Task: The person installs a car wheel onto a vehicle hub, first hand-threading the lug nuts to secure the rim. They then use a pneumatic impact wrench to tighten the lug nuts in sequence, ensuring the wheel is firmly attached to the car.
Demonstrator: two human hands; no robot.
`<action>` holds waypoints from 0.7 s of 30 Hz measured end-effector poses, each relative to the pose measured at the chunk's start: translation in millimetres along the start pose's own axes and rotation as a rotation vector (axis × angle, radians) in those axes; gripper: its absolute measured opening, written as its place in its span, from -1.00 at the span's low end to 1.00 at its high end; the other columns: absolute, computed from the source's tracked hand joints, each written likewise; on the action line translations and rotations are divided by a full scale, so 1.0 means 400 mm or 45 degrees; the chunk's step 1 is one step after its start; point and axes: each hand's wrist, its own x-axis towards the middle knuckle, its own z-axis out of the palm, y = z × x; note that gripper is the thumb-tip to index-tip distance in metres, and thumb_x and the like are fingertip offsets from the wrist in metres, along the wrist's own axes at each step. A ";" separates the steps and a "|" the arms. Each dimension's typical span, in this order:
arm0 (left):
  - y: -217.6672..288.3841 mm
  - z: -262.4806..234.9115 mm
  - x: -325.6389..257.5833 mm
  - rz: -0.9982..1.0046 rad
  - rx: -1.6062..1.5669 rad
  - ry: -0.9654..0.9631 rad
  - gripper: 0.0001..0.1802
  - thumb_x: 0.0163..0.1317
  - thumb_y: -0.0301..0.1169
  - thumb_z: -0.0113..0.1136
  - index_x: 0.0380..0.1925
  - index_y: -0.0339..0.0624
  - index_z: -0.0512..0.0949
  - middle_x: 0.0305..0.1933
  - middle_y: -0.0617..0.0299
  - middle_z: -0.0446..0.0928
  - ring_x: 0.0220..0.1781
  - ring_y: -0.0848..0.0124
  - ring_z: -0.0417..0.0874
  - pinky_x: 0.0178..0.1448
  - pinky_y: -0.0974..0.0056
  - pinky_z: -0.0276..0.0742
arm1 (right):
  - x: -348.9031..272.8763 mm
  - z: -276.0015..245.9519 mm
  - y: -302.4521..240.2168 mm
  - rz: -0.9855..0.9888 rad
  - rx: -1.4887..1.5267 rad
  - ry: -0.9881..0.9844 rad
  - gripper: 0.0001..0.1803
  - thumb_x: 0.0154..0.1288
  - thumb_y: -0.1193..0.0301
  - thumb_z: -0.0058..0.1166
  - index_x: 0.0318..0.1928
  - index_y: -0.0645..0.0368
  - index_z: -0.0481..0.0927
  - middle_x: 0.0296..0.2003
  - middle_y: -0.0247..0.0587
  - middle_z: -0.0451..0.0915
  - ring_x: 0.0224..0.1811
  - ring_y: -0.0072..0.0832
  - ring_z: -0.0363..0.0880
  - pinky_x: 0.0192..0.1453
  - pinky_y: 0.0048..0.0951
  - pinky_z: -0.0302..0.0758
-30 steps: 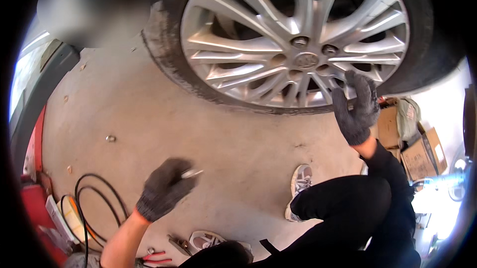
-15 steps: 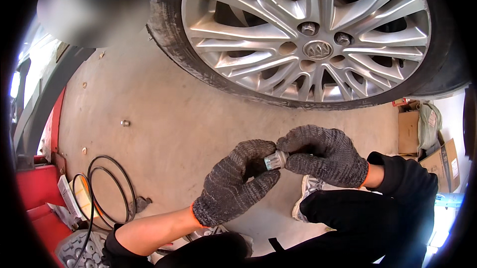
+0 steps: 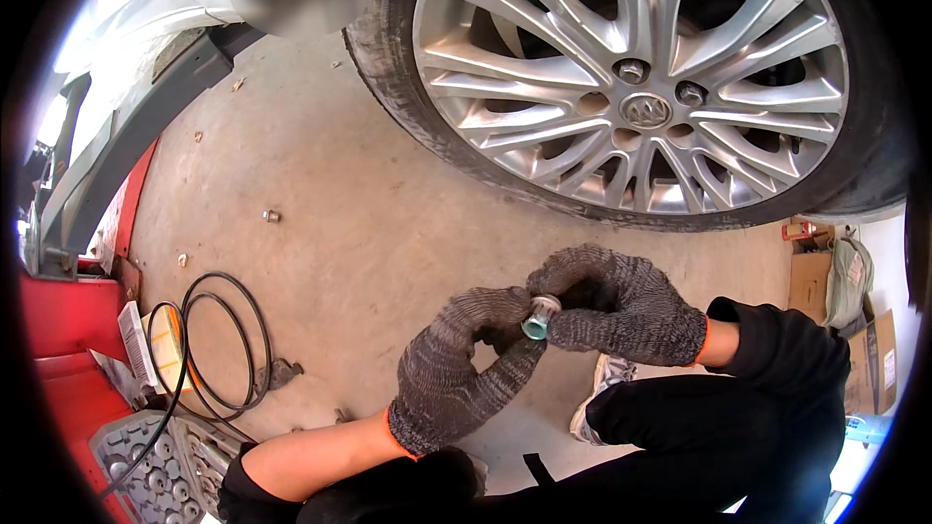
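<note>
Between my gloved hands is a small ridged metal piece (image 3: 541, 317) with a blue-green open end. It looks like a socket or a wheel nut; I cannot tell which. The thumb and fingers of my right hand (image 3: 621, 305) pinch it from the right. My left hand (image 3: 461, 359) closes on it from the other side, its fingertips touching it. Above them stands a car wheel with silver spokes (image 3: 544, 63). Two wheel nuts, an upper one (image 3: 632, 70) and a right one (image 3: 691, 94), sit in its holes; other holes around the hub cap (image 3: 646, 111) show no nut.
A loose nut (image 3: 272, 216) lies on the concrete floor (image 3: 340, 174). At the left are a coiled black hose (image 3: 262, 349), a grey case of sockets (image 3: 146, 461) and red equipment (image 3: 73, 330). Cardboard boxes (image 3: 869, 369) stand at the right.
The metal piece has been tilted, so its blue-green end now points down toward me. My hands have turned slightly with it. The whole view has shifted, bringing more of the socket case in.
</note>
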 end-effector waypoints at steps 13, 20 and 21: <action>0.012 -0.006 0.004 -0.448 -0.547 0.132 -0.72 0.24 -0.51 0.14 -0.05 -0.30 0.42 -0.18 0.06 0.54 -0.31 0.36 0.57 -0.23 0.27 0.54 | 0.011 -0.007 0.040 -0.121 0.186 -0.075 -0.64 0.16 0.58 0.20 0.00 0.15 0.49 -0.01 -0.30 0.51 0.04 -0.54 0.49 0.13 -0.47 0.48; 0.002 -0.009 0.002 -0.471 -0.498 0.177 -0.72 0.22 -0.52 0.18 -0.08 -0.29 0.42 -0.22 0.10 0.54 -0.32 0.40 0.57 -0.25 0.30 0.53 | 0.025 0.003 0.037 -0.036 0.280 -0.042 -0.61 0.18 0.62 0.15 0.05 0.19 0.47 0.04 -0.22 0.50 0.09 -0.48 0.47 0.18 -0.43 0.46; 0.003 -0.010 0.002 -0.476 -0.502 0.190 -0.72 0.21 -0.52 0.18 -0.08 -0.29 0.42 -0.23 0.11 0.54 -0.32 0.40 0.57 -0.25 0.30 0.53 | 0.025 0.005 0.037 -0.007 0.283 -0.040 -0.59 0.17 0.65 0.15 0.06 0.20 0.47 0.05 -0.20 0.49 0.09 -0.46 0.47 0.19 -0.43 0.45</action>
